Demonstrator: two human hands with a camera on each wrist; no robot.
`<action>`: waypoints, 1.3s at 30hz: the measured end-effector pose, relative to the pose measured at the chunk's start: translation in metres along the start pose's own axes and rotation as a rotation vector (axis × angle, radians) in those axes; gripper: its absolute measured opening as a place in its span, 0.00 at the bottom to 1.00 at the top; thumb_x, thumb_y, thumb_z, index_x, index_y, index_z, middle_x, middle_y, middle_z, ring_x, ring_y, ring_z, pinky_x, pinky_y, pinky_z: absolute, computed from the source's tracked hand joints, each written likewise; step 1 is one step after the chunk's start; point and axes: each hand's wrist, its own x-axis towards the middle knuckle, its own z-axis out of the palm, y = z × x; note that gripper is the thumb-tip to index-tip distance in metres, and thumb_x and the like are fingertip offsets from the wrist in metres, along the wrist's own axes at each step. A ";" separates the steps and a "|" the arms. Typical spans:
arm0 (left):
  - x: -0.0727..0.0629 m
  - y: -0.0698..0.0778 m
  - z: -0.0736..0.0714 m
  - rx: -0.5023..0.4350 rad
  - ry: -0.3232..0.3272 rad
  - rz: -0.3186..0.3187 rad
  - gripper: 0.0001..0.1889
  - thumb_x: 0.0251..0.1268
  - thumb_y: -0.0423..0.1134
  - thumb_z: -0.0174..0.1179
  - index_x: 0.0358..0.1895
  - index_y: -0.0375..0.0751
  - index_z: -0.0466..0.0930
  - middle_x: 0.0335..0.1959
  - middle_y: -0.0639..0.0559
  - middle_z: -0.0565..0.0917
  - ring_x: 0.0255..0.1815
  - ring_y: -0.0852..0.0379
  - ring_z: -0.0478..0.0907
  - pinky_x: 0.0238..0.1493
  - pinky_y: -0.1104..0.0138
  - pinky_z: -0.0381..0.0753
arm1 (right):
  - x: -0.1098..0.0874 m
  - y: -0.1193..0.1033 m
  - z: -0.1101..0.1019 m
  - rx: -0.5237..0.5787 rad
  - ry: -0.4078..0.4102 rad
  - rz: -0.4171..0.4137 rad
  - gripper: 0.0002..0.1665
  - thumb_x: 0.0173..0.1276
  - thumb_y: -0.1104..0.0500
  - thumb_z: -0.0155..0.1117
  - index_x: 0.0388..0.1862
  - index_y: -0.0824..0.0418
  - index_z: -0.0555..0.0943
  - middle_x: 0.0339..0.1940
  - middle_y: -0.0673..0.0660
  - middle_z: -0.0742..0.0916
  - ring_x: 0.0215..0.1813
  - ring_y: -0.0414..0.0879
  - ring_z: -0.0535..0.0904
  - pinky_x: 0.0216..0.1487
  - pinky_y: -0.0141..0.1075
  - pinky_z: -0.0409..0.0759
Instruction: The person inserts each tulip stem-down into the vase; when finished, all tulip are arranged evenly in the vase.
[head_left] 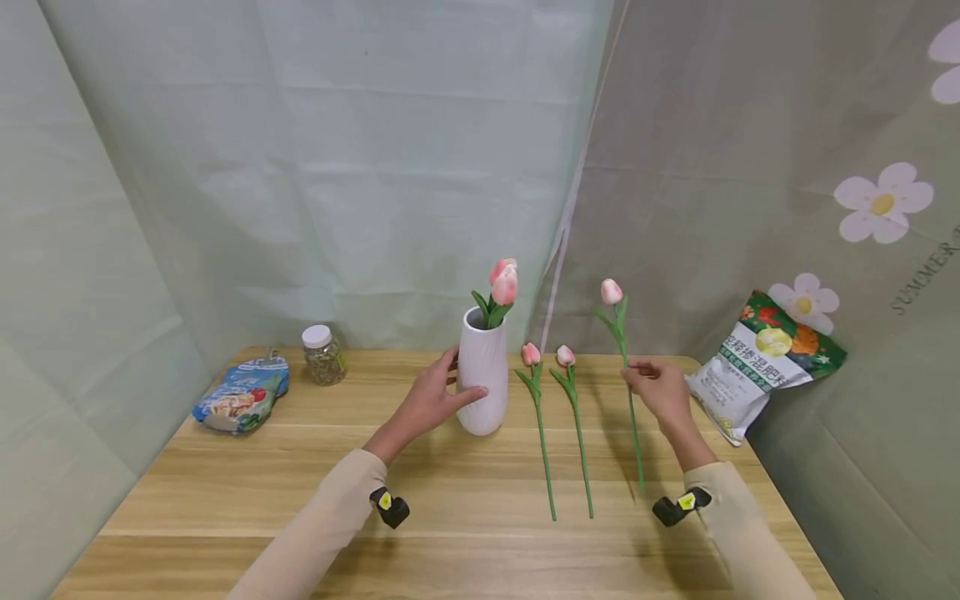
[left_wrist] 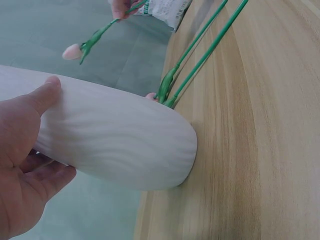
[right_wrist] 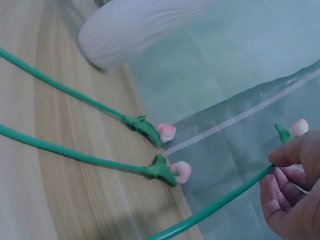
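A white ribbed vase (head_left: 482, 379) stands upright on the wooden table, with pink tulips (head_left: 504, 285) and green leaves rising from its mouth. My left hand (head_left: 438, 390) holds the vase from its left side; the left wrist view shows the thumb on one side of the vase (left_wrist: 115, 135) and fingers on the other. On the right, my right hand (head_left: 660, 387) pinches the green stem of a pink tulip (head_left: 611, 292), held upright with its bloom above the hand. Between the vase and that hand lie two more tulips, a left one (head_left: 542, 433) and a right one (head_left: 577, 433), side by side.
A blue packaged bag (head_left: 243, 393) and a clear jar with a white lid (head_left: 324, 357) are at the table's back left. At the right edge a white and green bag (head_left: 765, 362) leans against the curtain (head_left: 862, 467). Pale cloth (head_left: 337, 167) hangs behind the table.
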 end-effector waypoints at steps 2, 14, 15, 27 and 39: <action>0.000 -0.001 0.000 0.000 -0.001 -0.001 0.48 0.64 0.54 0.71 0.80 0.41 0.55 0.74 0.41 0.70 0.73 0.44 0.70 0.69 0.48 0.77 | -0.001 -0.004 -0.001 0.017 0.012 -0.008 0.20 0.72 0.58 0.67 0.57 0.70 0.83 0.47 0.62 0.87 0.34 0.31 0.81 0.42 0.28 0.85; 0.000 -0.001 0.000 0.010 0.003 -0.002 0.47 0.65 0.54 0.71 0.80 0.40 0.56 0.73 0.41 0.71 0.72 0.43 0.71 0.68 0.48 0.77 | -0.002 -0.028 -0.005 0.114 0.059 -0.046 0.20 0.73 0.56 0.68 0.57 0.67 0.83 0.39 0.49 0.87 0.36 0.33 0.83 0.38 0.24 0.84; 0.000 -0.001 0.000 0.010 0.002 -0.003 0.47 0.64 0.54 0.71 0.80 0.41 0.56 0.73 0.41 0.71 0.72 0.43 0.71 0.68 0.48 0.77 | -0.001 -0.031 -0.005 0.123 0.063 -0.054 0.19 0.73 0.57 0.68 0.57 0.67 0.83 0.38 0.48 0.87 0.36 0.34 0.83 0.38 0.25 0.84; 0.001 -0.001 0.000 0.015 -0.001 -0.013 0.47 0.64 0.55 0.71 0.80 0.42 0.56 0.73 0.42 0.71 0.72 0.45 0.71 0.69 0.50 0.77 | 0.000 -0.051 -0.007 0.186 0.071 -0.121 0.21 0.71 0.55 0.70 0.56 0.69 0.83 0.34 0.42 0.86 0.36 0.35 0.83 0.39 0.25 0.85; 0.001 -0.002 0.001 0.007 0.006 0.003 0.47 0.64 0.54 0.71 0.80 0.42 0.56 0.73 0.42 0.71 0.72 0.45 0.71 0.68 0.50 0.77 | -0.005 -0.071 -0.007 0.267 0.081 -0.162 0.24 0.69 0.56 0.72 0.57 0.71 0.82 0.33 0.41 0.87 0.35 0.35 0.84 0.39 0.26 0.86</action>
